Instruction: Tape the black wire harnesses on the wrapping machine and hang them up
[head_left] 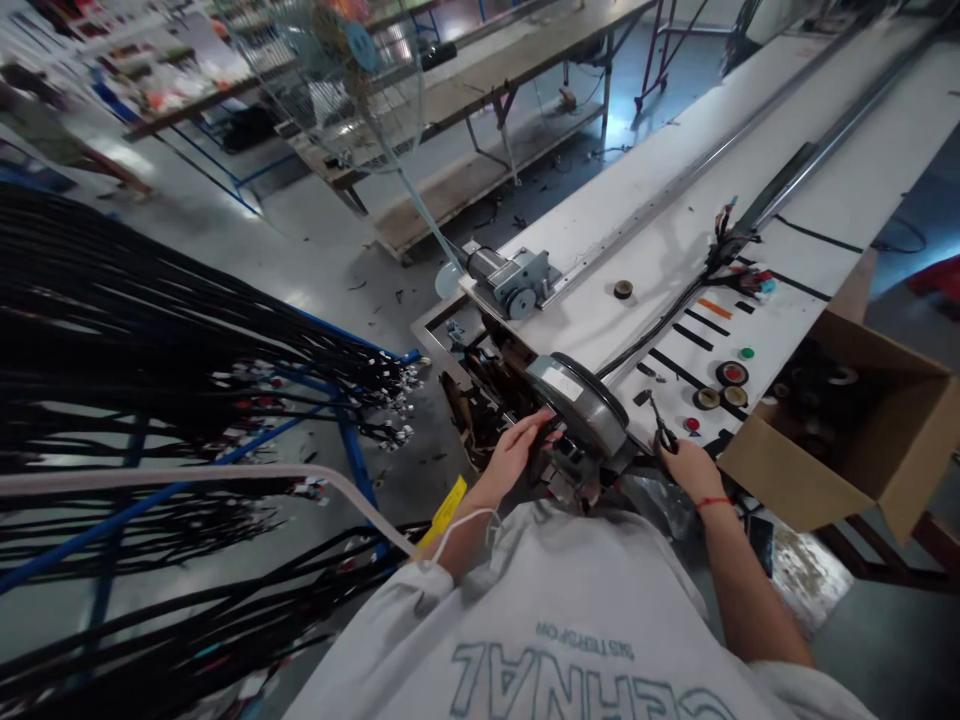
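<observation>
My left hand (517, 448) is at the left side of a round dark machine (577, 402) at the table's near end, its fingers closed around something dark that is too small to make out. In my right hand (688, 468) are black-handled scissors (661, 425), pointing away from me over the white table. Between the hands, the machine has a white label on its drum. A black cable bundle (660, 322) runs from behind the machine along the table to a cluster of loose wire ends and connectors (724, 235).
Tape rolls (732, 373) lie near an open cardboard box (847, 420) on the right. A motor (510, 278) sits at the table's left edge. Black cables (150, 300) hang on a blue rack at left. A fan (352, 80) stands behind; a person (60, 135) is far left.
</observation>
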